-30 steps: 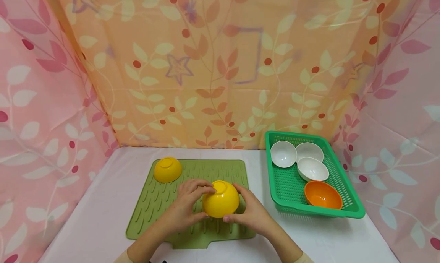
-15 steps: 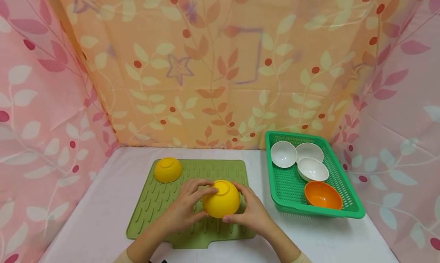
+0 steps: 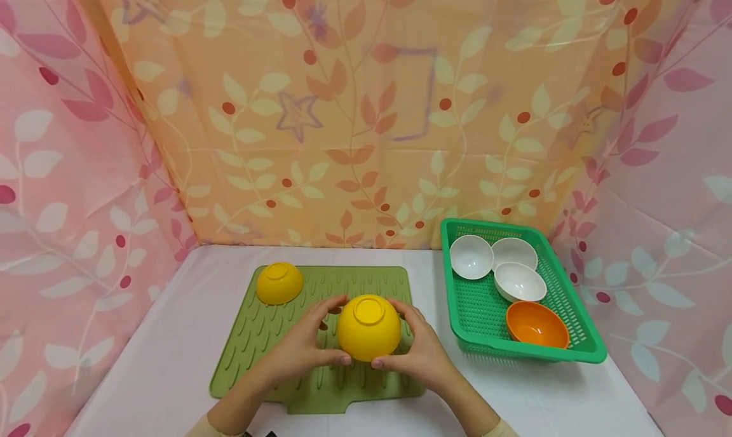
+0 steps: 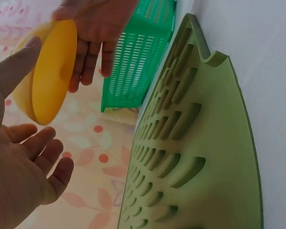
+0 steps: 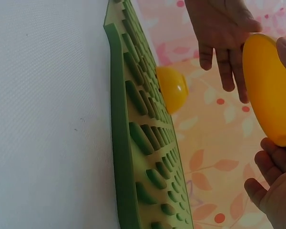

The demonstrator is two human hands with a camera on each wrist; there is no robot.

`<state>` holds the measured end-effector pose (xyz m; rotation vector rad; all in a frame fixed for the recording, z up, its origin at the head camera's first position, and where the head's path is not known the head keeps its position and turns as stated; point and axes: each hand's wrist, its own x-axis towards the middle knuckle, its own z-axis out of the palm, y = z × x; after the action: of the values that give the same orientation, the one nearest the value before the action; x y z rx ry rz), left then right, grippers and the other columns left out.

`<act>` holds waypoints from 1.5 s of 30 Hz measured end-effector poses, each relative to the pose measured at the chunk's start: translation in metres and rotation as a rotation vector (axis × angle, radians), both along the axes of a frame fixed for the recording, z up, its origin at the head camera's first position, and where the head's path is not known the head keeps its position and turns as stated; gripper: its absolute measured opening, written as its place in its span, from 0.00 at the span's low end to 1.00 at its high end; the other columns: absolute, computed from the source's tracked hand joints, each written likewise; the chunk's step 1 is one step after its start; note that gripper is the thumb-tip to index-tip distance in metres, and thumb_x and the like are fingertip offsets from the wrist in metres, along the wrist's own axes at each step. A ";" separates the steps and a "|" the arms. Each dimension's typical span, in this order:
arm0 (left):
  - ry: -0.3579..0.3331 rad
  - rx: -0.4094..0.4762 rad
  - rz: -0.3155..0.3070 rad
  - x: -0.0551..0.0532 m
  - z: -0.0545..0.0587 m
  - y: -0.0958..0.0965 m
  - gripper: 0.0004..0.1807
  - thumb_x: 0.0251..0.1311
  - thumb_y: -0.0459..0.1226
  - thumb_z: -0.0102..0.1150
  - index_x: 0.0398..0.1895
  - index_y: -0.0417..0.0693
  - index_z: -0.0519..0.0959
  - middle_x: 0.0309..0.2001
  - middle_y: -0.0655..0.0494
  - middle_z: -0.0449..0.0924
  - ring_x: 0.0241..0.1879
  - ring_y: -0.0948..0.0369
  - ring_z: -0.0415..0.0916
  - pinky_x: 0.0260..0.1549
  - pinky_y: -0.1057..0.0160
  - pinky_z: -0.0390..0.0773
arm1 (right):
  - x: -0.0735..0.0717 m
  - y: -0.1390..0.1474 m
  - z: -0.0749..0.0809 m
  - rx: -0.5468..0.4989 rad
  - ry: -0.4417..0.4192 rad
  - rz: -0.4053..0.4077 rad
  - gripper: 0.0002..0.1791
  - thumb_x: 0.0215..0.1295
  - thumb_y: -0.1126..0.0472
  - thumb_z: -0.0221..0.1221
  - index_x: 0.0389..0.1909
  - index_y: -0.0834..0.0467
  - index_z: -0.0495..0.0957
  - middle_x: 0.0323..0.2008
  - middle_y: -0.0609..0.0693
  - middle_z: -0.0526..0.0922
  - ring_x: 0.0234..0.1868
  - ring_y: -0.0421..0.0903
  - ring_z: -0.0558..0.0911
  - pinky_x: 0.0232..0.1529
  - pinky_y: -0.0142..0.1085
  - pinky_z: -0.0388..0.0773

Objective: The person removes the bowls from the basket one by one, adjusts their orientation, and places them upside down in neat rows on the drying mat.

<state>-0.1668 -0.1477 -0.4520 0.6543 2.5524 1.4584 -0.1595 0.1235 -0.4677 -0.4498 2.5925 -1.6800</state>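
A yellow bowl (image 3: pixel 368 329) is held upside down above the green drying mat (image 3: pixel 251 335), between both hands. The left hand (image 3: pixel 309 342) holds its left side, thumb low by the rim and index finger higher up. On the opposite side, the right hand (image 3: pixel 420 345) grips the bowl with its thumb near the rim and fingers behind. In the left wrist view, the bowl's hollow inside (image 4: pixel 57 71) shows, well apart from the mat. Another yellow bowl (image 3: pixel 279 283) rests upside down in the mat's far left corner.
A green basket (image 3: pixel 469 322) stands on the right of the white-covered table (image 3: pixel 154 361). It holds several bowls: white ones (image 3: pixel 471 257) at the back and an orange one (image 3: pixel 537 324) near the front. Patterned cloth (image 3: pixel 366 107) hangs behind and at both sides.
The left fingers have slid off the bowl's base to its left side. The bowl has tilted slightly, its base ring showing more toward the head camera. The right hand has stayed nearly still.
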 end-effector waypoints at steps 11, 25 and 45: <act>0.025 0.006 0.000 -0.001 -0.001 -0.001 0.50 0.43 0.56 0.81 0.73 0.78 0.64 0.65 0.74 0.69 0.64 0.63 0.66 0.59 0.54 0.72 | 0.001 -0.004 -0.003 -0.069 -0.023 0.012 0.56 0.41 0.46 0.83 0.74 0.39 0.64 0.68 0.41 0.71 0.69 0.48 0.68 0.71 0.70 0.53; 0.049 -0.011 0.034 -0.004 -0.002 -0.001 0.50 0.43 0.57 0.81 0.72 0.74 0.65 0.66 0.69 0.69 0.66 0.55 0.67 0.60 0.42 0.71 | 0.000 -0.007 -0.005 -0.044 0.028 0.011 0.56 0.41 0.44 0.82 0.74 0.40 0.64 0.73 0.40 0.63 0.72 0.50 0.64 0.70 0.68 0.56; 0.164 -0.145 0.086 -0.059 0.007 -0.031 0.50 0.45 0.50 0.83 0.73 0.54 0.67 0.69 0.50 0.69 0.69 0.46 0.66 0.66 0.35 0.67 | -0.058 -0.043 0.009 0.072 0.066 -0.011 0.53 0.46 0.43 0.80 0.74 0.45 0.66 0.70 0.50 0.68 0.72 0.56 0.66 0.69 0.66 0.63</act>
<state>-0.2258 -0.1790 -0.4448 0.6752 2.8120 1.2763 -0.2170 0.0800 -0.4585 -0.4964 2.6964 -1.5948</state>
